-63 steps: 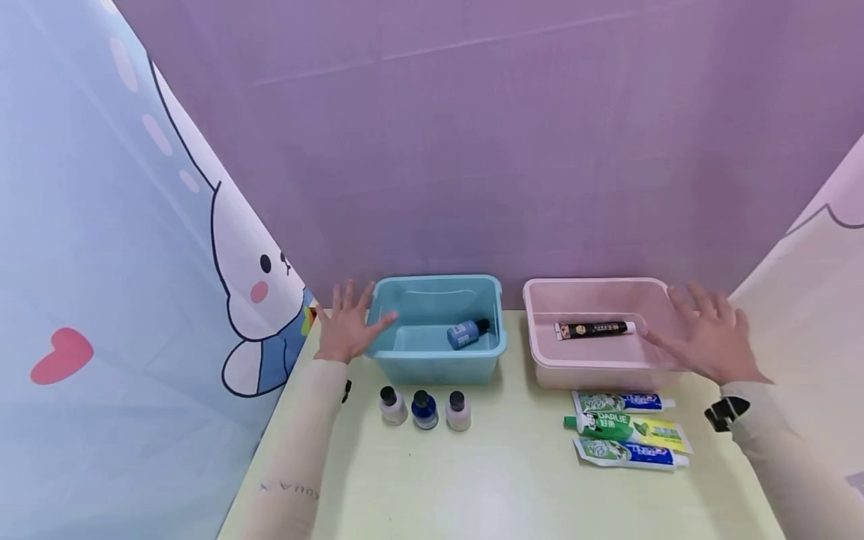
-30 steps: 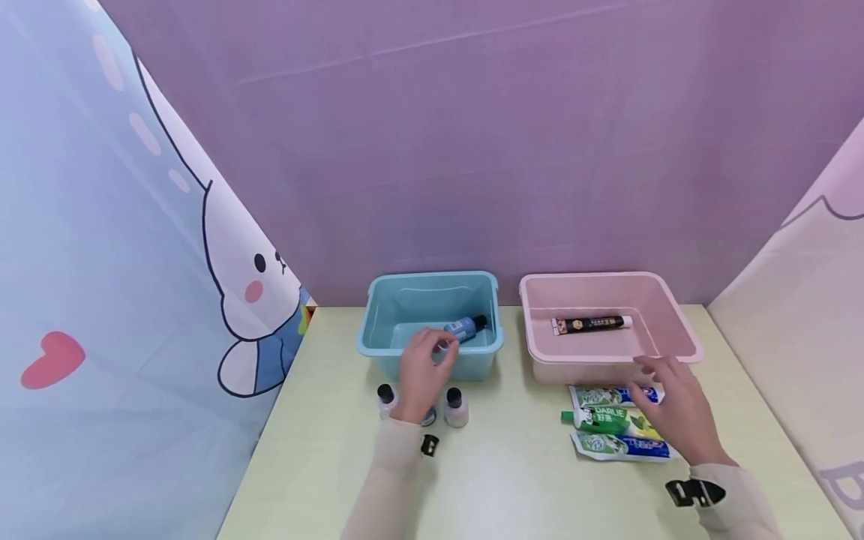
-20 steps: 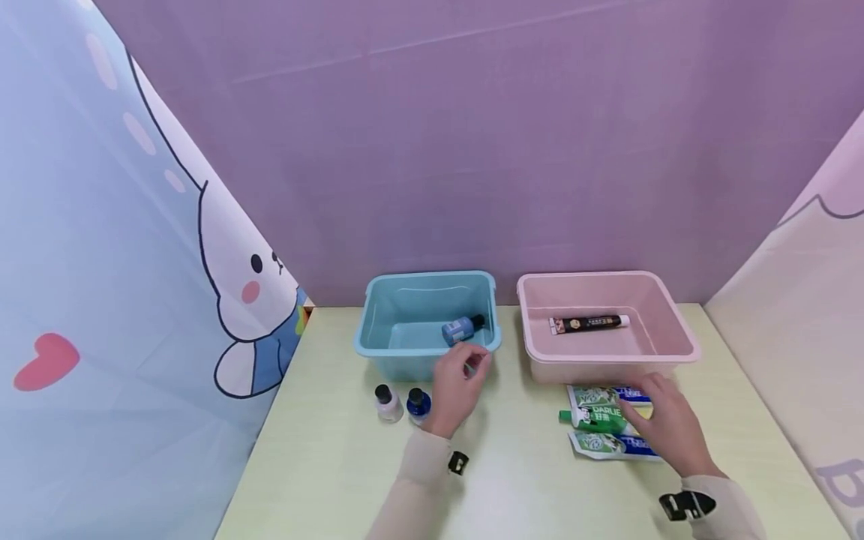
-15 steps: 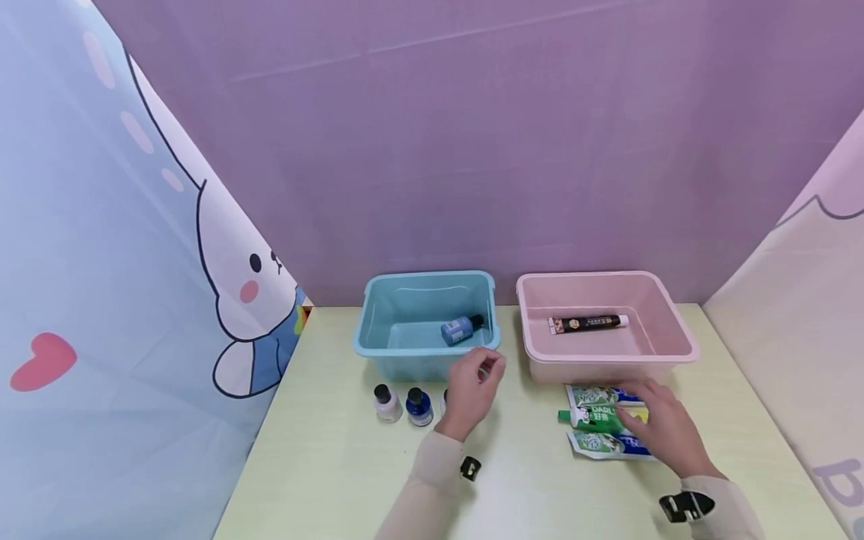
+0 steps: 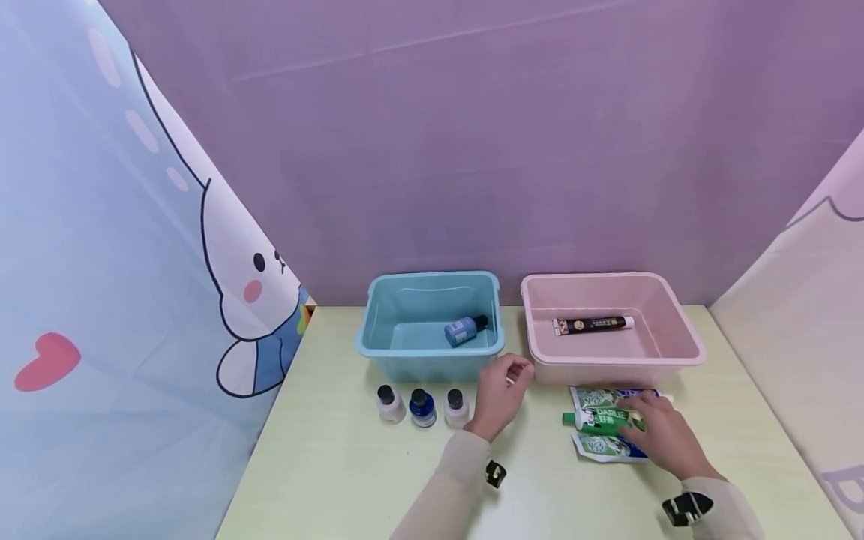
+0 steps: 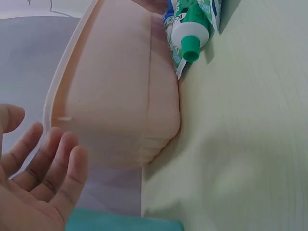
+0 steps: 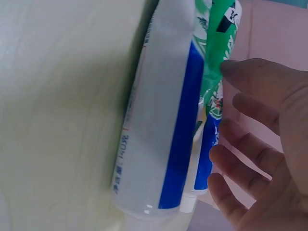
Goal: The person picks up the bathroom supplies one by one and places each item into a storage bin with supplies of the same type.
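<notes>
My left hand (image 5: 501,394) hovers in front of the gap between the teal bin (image 5: 432,366) and the pink bin (image 5: 614,373); its fingers are loosely bent with nothing between them. My right hand (image 5: 664,441) is over three toothpaste tubes lying in front of the pink bin. Its thumb and fingers are spread near the middle green Darlie toothpaste tube (image 5: 601,421); whether they touch it I cannot tell. Blue-and-white toothpaste tubes lie on either side, the farther tube (image 5: 595,397) and the nearer tube (image 5: 601,448). The right wrist view shows the nearer one large, beside my hand (image 7: 269,144).
Two pale bottles (image 5: 390,406) (image 5: 456,409) and a dark blue bottle (image 5: 423,409), all black-capped, stand before the teal bin. Inside that bin lies a blue bottle (image 5: 462,331). A black toothpaste tube (image 5: 592,325) lies in the pink bin. A purple cloth (image 5: 472,150) hangs behind.
Both hands came down from beside the bins. My left hand then moved rightward past the bottles; my right hand lowered over the tubes. Bottles and tubes stay where they were.
</notes>
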`<state>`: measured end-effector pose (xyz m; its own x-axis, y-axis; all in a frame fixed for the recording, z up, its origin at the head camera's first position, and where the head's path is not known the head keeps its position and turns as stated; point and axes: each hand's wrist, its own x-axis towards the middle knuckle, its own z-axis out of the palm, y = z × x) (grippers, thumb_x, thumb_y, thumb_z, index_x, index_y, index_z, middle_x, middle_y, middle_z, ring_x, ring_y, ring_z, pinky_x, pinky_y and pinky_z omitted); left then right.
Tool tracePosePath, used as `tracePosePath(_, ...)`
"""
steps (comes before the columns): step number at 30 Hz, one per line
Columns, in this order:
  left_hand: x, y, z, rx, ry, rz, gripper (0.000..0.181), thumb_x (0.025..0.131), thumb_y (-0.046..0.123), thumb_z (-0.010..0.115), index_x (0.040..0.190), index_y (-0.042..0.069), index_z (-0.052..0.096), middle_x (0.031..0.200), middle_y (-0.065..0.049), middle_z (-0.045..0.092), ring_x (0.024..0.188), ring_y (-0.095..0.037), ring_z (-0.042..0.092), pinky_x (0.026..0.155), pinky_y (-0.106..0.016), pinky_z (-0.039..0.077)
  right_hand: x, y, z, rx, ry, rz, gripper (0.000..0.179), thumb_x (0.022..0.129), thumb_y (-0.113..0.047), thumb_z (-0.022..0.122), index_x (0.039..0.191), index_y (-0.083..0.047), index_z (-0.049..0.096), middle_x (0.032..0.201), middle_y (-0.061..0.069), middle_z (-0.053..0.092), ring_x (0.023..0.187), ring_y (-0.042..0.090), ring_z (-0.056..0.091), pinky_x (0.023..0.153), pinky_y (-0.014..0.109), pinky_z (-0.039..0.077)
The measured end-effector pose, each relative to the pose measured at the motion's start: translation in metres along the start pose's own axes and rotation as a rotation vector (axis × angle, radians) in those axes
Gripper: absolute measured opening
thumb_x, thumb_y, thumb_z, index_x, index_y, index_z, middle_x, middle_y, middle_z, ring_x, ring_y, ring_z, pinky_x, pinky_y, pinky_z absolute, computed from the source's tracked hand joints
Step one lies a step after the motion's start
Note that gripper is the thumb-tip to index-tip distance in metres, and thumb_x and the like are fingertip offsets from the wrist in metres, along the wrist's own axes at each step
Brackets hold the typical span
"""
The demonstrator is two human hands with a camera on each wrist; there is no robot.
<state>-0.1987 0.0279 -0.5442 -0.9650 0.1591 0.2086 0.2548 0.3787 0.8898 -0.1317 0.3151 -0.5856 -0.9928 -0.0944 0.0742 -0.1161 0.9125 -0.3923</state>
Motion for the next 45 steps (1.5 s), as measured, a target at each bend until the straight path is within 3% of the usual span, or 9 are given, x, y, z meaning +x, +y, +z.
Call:
tracePosePath(7, 0.010, 0.001, 0.013, -0.003, 0.006, -0.090, 0.019, 0.095, 0.042, 0.057, 0.102, 0.025, 0.063, 0.092, 0.011, 0.063, 0.082, -0.001, 0.056, 0.073, -0.018, 0.049, 0.001, 0.004, 0.005, -0.014, -0.020, -0.006, 0.045, 0.075, -0.023, 0.079, 0.116, -0.009, 0.067, 0.109, 0.013, 0.060, 0.101, 0.037, 0.057, 0.082, 0.059, 0.046)
tracePosePath(17, 0.022, 0.001, 0.020, -0.007, 0.051, -0.169, 0.024, 0.094, 0.048, 0.055, 0.097, 0.025, 0.062, 0.086, 0.010, 0.061, 0.075, -0.003, 0.056, 0.067, -0.020, 0.047, 0.004, 0.000, 0.010, -0.053, -0.031, -0.018, 0.046, 0.075, -0.022, 0.080, 0.116, -0.008, 0.066, 0.109, 0.016, 0.060, 0.102, 0.039, 0.056, 0.083, 0.061, 0.046)
tracePosePath(26, 0.033, 0.003, 0.031, -0.044, 0.022, -0.283, 0.027, 0.094, 0.050, 0.053, 0.102, 0.025, 0.059, 0.092, 0.010, 0.059, 0.081, -0.006, 0.054, 0.067, -0.022, 0.048, 0.006, 0.000, 0.009, -0.041, -0.061, -0.014, 0.045, 0.074, -0.019, 0.080, 0.116, -0.009, 0.066, 0.114, 0.020, 0.061, 0.106, 0.044, 0.056, 0.084, 0.062, 0.046)
tracePosePath(39, 0.035, 0.001, 0.035, -0.117, 0.040, -0.302, 0.020, 0.096, 0.044, 0.053, 0.100, 0.025, 0.057, 0.093, 0.008, 0.059, 0.081, -0.005, 0.056, 0.067, -0.022, 0.051, 0.011, 0.000, 0.009, -0.045, -0.063, -0.066, 0.045, 0.071, -0.015, 0.083, 0.112, -0.008, 0.066, 0.119, 0.022, 0.063, 0.111, 0.045, 0.057, 0.091, 0.061, 0.045)
tracePosePath(45, 0.034, -0.004, 0.040, -0.163, 0.062, -0.283, 0.020, 0.096, 0.045, 0.053, 0.102, 0.026, 0.057, 0.100, 0.009, 0.059, 0.094, -0.006, 0.056, 0.077, -0.023, 0.051, 0.013, 0.000, 0.007, -0.028, -0.111, -0.045, 0.045, 0.070, -0.016, 0.084, 0.110, -0.010, 0.065, 0.115, 0.018, 0.066, 0.105, 0.041, 0.061, 0.086, 0.058, 0.048)
